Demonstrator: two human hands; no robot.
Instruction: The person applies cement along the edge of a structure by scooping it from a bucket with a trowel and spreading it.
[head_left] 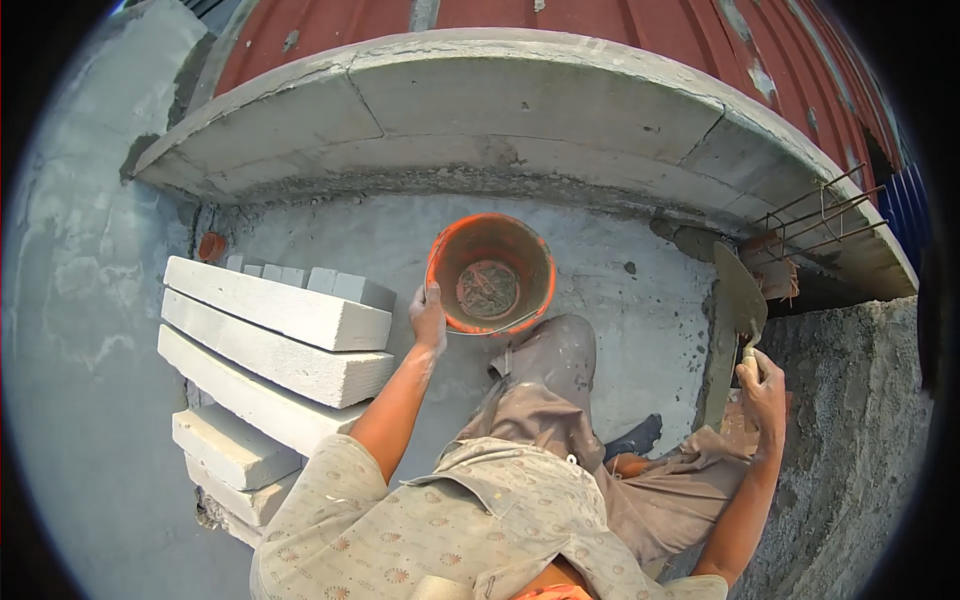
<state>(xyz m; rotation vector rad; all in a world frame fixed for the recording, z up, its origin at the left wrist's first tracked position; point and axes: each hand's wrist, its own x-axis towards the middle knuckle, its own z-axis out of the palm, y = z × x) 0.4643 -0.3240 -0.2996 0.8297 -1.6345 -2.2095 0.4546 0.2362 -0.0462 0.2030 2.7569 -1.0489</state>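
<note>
An orange bucket [548, 262], its inside coated with grey mortar, stands in front of my knee. My left hand [428, 318] grips the left side of its rim. Some mortar lies at the bucket's bottom. On the right, my right hand [763, 388] is closed round the handle of a trowel [740, 290]. The trowel's blade points away from me and looks smeared with grey mortar. It is over the mortar strip at the floor's right edge, beside the low wall's end; whether it touches is hard to tell.
White blocks [270, 320] are stacked to my left, with smaller grey blocks [350, 287] behind. A low block wall [520, 100] curves across the front, backed by red metal sheeting [560, 15]. Bare rebar [820, 210] sticks out at right. A rough wall [850, 400] runs along my right.
</note>
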